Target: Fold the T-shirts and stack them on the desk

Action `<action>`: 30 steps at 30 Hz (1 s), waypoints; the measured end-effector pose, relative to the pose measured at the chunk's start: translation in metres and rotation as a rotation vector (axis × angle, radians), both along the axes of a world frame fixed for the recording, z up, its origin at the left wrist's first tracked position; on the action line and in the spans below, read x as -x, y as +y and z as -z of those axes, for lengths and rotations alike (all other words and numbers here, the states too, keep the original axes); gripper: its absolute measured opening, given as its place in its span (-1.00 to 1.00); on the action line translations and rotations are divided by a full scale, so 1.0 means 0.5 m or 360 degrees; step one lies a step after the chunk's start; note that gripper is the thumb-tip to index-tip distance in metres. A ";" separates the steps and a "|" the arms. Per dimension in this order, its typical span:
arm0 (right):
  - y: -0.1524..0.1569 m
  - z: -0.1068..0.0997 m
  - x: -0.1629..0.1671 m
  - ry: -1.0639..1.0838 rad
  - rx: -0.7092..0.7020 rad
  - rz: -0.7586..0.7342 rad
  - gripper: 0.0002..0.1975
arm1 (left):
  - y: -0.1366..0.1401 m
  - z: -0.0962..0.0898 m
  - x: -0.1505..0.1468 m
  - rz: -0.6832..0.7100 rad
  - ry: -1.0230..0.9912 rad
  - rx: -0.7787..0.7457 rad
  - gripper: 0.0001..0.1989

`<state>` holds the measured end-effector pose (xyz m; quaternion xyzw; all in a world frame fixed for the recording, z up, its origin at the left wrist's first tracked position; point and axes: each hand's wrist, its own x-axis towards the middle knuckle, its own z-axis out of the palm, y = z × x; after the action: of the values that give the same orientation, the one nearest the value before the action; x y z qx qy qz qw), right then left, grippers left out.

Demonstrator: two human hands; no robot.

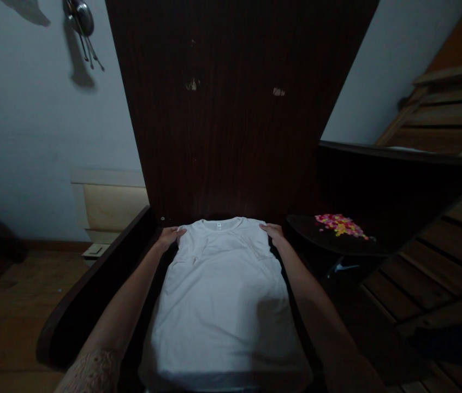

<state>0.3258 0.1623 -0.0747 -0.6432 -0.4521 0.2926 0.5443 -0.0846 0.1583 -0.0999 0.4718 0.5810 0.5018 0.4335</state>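
A white T-shirt (223,295) lies spread flat in front of me, its neckline and small label at the far end. My left hand (170,236) grips the shirt at its upper left shoulder edge, thumb on top of the cloth. At the upper right shoulder edge my right hand (274,232) pinches the fabric the same way. Both sleeves appear folded inward over the shirt's front. A shadow falls on the lower right of the cloth, and the near hem reaches the bottom of the view.
A dark wooden panel (231,120) rises behind the shirt, with a low side rail (92,295) on the left. Pink and yellow small pieces (341,225) lie on a dark shelf (308,232) at the right. Wooden slats (439,267) stand farther right.
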 end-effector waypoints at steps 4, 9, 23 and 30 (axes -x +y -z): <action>-0.004 -0.003 0.005 -0.0064 0.0061 0.0029 -0.73 | -0.003 -0.008 -0.006 -0.0135 0.0146 -0.0026 -0.58; -0.007 -0.032 0.016 -0.0293 0.0068 0.0093 -0.85 | -0.015 -0.048 -0.024 -0.0205 0.0415 -0.0053 -0.75; -0.103 -0.137 0.254 -0.0913 -0.0235 -0.0469 -0.88 | -0.077 -0.161 -0.218 0.0135 0.0765 -0.0329 -0.76; -0.131 -0.124 0.276 -0.0744 -0.0204 -0.0645 -0.79 | -0.107 -0.146 -0.247 0.0284 0.0604 -0.0374 -0.79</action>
<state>0.1878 0.0969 -0.0128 -0.5543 -0.7014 0.2104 0.3956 0.0390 0.1046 -0.0271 0.6544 0.5456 0.4281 0.3014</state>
